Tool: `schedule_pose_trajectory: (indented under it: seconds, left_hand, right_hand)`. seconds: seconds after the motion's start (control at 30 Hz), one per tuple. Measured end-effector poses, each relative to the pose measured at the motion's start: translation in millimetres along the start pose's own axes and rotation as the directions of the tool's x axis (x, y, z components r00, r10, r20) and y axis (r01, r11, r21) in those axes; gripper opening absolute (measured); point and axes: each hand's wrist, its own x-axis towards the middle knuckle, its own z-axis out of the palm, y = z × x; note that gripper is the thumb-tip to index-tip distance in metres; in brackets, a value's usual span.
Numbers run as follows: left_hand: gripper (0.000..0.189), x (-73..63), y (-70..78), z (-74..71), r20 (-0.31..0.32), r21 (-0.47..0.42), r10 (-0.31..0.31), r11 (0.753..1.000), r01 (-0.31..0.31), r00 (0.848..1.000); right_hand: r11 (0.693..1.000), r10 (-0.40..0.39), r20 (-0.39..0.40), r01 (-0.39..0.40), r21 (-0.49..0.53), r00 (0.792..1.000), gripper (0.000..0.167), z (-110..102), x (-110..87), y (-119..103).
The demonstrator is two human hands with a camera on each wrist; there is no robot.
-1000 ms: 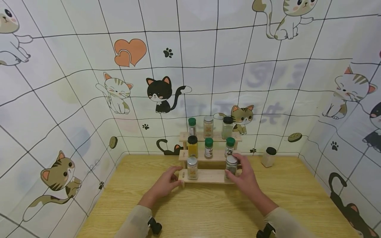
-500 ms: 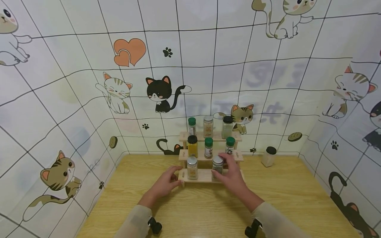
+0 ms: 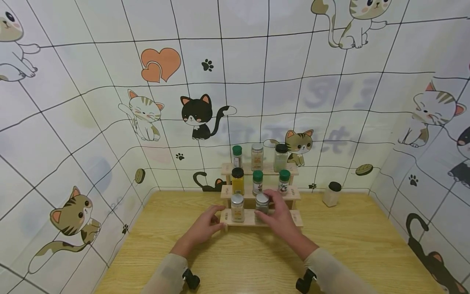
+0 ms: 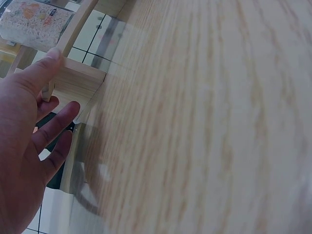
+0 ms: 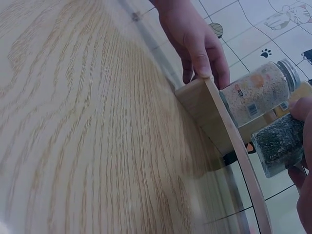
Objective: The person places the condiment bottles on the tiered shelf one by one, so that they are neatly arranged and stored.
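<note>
A small three-tier wooden spice rack [image 3: 249, 217] stands on the table. My left hand [image 3: 202, 225] pinches the left end of its bottom shelf, thumb on the front edge [image 4: 59, 52] and other fingers loosely bent below. My right hand [image 3: 282, 217] grips a silver-lidded glass spice jar [image 5: 280, 146] of dark green dried herbs between thumb and fingers. That jar is upright over the middle of the bottom shelf, its base close to the board. To its left stands a silver-lidded jar [image 3: 237, 212] of pale, speckled contents.
The middle tier bears a yellow, black-lidded jar [image 3: 238, 181] and two green-capped jars [image 3: 258, 183]. Three more jars, including a black-lidded one [image 3: 280, 158], stand on top. Another black-lidded jar [image 3: 332, 195] sits on the table at right. A cat-printed wall covering [image 3: 249, 98] rises behind.
My right hand has moved the herb jar left along the bottom shelf, from its right end to near the middle. My left hand has stayed at the shelf's left end.
</note>
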Motion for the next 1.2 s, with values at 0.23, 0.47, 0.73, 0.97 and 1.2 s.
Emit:
schedule_pose_trajectory:
  seconds: [0.23,0.47,0.73,0.97,1.2]
  left_hand:
    - [0.063,0.2,-1.0,0.2,-0.003,0.011,0.009,1.0,-0.009,1.0]
    - [0.062,-1.0,0.0,0.5,0.003,0.0,0.009,1.0,-0.009,1.0]
    - [0.064,-1.0,-1.6,-0.4,0.009,-0.008,-0.017,1.0,0.018,1.0]
    - [0.063,-0.6,-3.0,-0.3,-0.001,-0.024,-0.003,1.0,0.003,1.0]
    - [0.062,-0.6,-1.4,-0.7,-0.003,-0.017,-0.002,1.0,0.002,1.0]
  right_hand:
    - [1.0,0.007,0.008,-0.007,0.004,1.0,0.074,6.0,-0.5,0.4]
    - [0.999,-0.015,0.031,0.016,-0.044,0.999,0.076,8.8,-2.7,2.8]
    - [0.996,-0.045,0.05,0.048,-0.071,0.998,0.08,8.8,-1.2,0.8]
    - [0.996,-0.053,0.049,0.057,-0.069,0.997,0.08,9.9,-0.9,1.7]
    - [0.997,0.014,0.05,-0.01,-0.078,0.999,0.086,3.1,-4.4,0.1]
